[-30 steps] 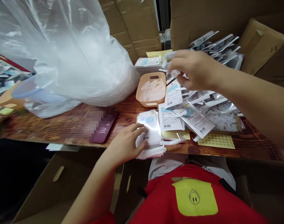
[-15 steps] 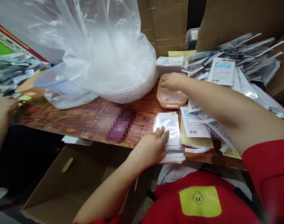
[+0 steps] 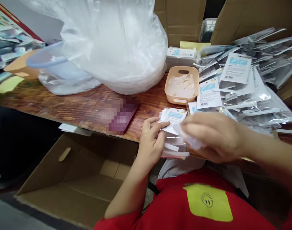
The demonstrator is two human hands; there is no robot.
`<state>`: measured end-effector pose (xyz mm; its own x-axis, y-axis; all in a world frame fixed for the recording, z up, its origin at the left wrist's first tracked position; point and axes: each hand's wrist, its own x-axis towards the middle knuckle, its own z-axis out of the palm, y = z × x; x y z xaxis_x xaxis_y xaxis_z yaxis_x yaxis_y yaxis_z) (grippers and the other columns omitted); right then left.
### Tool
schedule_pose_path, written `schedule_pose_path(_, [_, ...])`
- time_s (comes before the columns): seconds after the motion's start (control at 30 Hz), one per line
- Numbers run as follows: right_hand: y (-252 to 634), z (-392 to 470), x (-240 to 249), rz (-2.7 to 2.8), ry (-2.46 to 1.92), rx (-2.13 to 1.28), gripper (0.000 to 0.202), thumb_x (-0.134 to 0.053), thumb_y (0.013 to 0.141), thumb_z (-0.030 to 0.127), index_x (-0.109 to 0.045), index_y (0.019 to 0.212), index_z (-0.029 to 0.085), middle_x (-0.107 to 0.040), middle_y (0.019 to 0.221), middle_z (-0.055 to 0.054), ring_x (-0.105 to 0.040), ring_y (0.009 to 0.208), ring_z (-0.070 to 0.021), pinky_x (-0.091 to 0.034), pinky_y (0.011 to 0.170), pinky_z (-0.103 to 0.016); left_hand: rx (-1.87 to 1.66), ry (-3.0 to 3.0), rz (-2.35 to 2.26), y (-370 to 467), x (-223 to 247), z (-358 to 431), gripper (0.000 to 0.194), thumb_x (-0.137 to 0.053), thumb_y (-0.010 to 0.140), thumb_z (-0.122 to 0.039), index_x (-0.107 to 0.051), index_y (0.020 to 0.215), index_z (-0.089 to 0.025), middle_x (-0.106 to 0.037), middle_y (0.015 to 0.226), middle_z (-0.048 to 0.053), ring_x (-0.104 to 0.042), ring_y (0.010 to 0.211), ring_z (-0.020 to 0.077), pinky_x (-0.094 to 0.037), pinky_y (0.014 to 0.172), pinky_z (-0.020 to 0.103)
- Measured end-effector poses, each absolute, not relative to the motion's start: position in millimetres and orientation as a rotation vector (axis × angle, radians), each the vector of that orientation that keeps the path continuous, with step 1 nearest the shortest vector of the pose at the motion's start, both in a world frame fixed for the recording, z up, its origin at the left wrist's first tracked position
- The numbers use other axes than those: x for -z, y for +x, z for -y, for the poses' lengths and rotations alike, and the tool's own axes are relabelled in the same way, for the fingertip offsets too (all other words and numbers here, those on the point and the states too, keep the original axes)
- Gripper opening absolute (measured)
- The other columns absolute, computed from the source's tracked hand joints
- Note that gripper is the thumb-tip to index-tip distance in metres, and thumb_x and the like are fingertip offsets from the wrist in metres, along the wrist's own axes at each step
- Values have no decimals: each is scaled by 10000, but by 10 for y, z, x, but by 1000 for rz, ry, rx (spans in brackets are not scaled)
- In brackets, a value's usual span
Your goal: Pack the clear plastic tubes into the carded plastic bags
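Note:
My left hand [image 3: 152,139] is at the left edge of a stack of clear packets [image 3: 174,148] with printed white cards. Its fingers curl over the top packet and grip its edge. My right hand [image 3: 208,134] is closed, blurred by motion, over the right side of the stack. Between its fingers are translucent whitish plastic pieces [image 3: 192,140]; their exact kind is too smeared to make out. Behind the stack stands a peach plastic basket [image 3: 181,101] holding more translucent pieces [image 3: 181,85].
A large clear bag [image 3: 122,57] bulges over the table beside a blue basin [image 3: 47,54]. Loose carded packets [image 3: 237,68] heap up at the right. A purple object [image 3: 126,119], partly pixelated, lies left of my hands. An open carton [image 3: 83,179] stands below the table edge.
My right hand has left the basket and come down over the stack with translucent pieces. My left hand has shifted from lying on the packets to curling at their edge. The view has shifted slightly.

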<state>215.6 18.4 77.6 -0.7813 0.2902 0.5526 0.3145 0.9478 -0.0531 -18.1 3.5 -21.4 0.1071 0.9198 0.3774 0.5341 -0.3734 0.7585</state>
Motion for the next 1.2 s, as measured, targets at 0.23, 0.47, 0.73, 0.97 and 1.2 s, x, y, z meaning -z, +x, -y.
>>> schedule_pose_path(0.23, [2016,175,-376,2467,-498,169,154,-373,1060,130,-511,1125,112,-655,989,-103,-538,817,-167,-461,729,-306,-1329,1415,-1255,126,163,167,166,-579,904,-198,-678,1036,-197,-709,1008,42,-674,934,181,-528,859,324])
schedule_pose_path(0.47, [2060,228,-446,2536,-403,341,141,-428,1057,145,-555,1111,116,-658,1060,-106,-551,917,-213,-446,806,-348,-1461,1207,-1102,256,90,255,333,-665,820,-183,-573,1139,-206,-696,979,28,-668,962,163,-534,922,327])
schedule_pose_path(0.73, [2204,216,-564,2457,-563,123,143,-462,1058,143,-540,1176,121,-663,1078,-95,-573,968,-175,-493,853,-313,-1477,1205,-945,388,-126,315,401,-733,852,-190,-535,1197,-244,-666,951,18,-669,799,144,-499,587,225])
schedule_pose_path(0.97, [2241,385,-387,2209,-792,197,443,-566,1053,295,-483,1465,156,-589,1387,-141,-600,1254,-249,-528,1028,-406,-1621,1130,-754,585,-338,367,404,-766,888,-206,-536,1214,-261,-684,957,3,-673,794,114,-524,612,188])
schedule_pose_path(1.2, [2487,730,-562,1888,-1075,-339,830,-415,1039,718,-257,1718,268,-397,1633,-116,-505,1418,-279,-496,1192,-483,-1720,1195,-621,830,-484,488,403,-735,921,-150,-538,1247,-280,-691,924,-27,-483,540,55,-385,468,171])
